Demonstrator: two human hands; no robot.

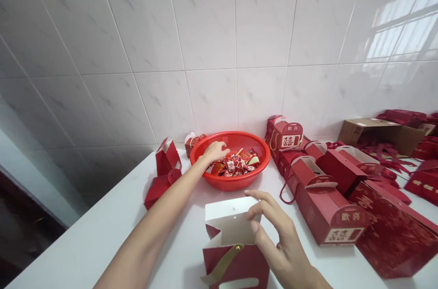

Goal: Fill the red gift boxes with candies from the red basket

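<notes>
My left hand (215, 151) reaches into a red plastic colander (230, 184), its fingers apart just over a heap of wrapped candies (236, 164); nothing shows between them. Nearer to me stands a dark red gift box (236, 261) with an open top, a white inside and a gold ribbon (222, 266) on its front. The thumb and fingers of my right hand (278, 229) rest about the upper right edge of this box, holding it. Part of that grip is hidden behind the fingers.
Left of the colander stand small red boxes (162, 188). On the right are several red boxes with handles (325, 209), a large red bag (397, 229) and a cardboard carton (376, 131) with red items. A tiled wall (212, 97) closes the white table's back.
</notes>
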